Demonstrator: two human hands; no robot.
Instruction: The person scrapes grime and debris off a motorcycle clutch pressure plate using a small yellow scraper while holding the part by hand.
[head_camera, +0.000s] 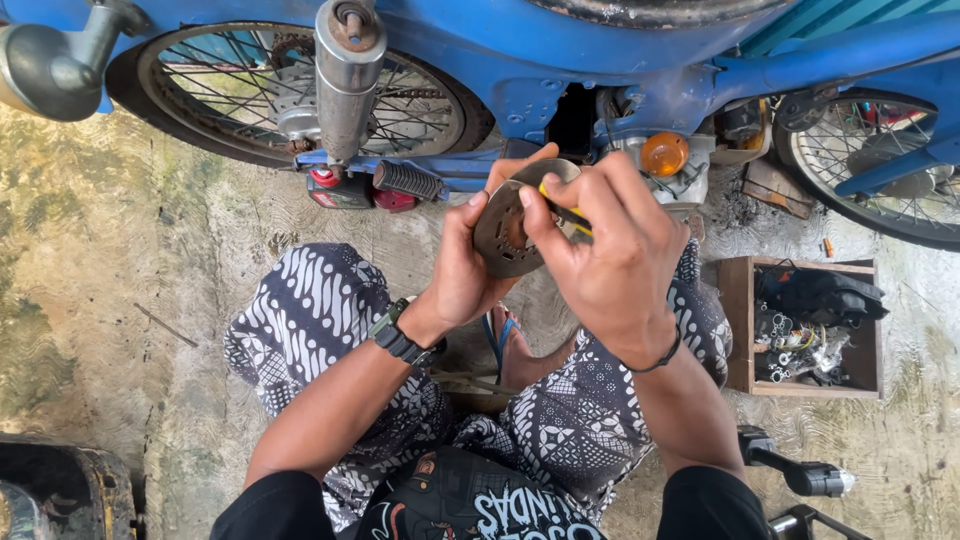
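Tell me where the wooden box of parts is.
In the head view the wooden box of parts sits on the ground at right, beside the person's knee, below the motorcycle's wheel.

Round plate (505, 235) held by left hand (462, 270): dull grey-brown metal, matt, grimy. Tool (566, 212) in right hand (605, 255): yellow-and-black handle, looks like plastic. Motorbike frame (600, 50), far: blue paint, glossy, scuffed. Shock absorber (347, 70), far left: bare metal, semi-shiny, rusty top. Wheel spokes (410, 110): thin metal. Indicator lens (664, 153): orange plastic, glossy. Footpeg (407, 181): ribbed black rubber. Crate (738, 320), right: raw wood, rough. Trousers (315, 300): patterned cloth, matt. Floor (110, 260): rough stained concrete.
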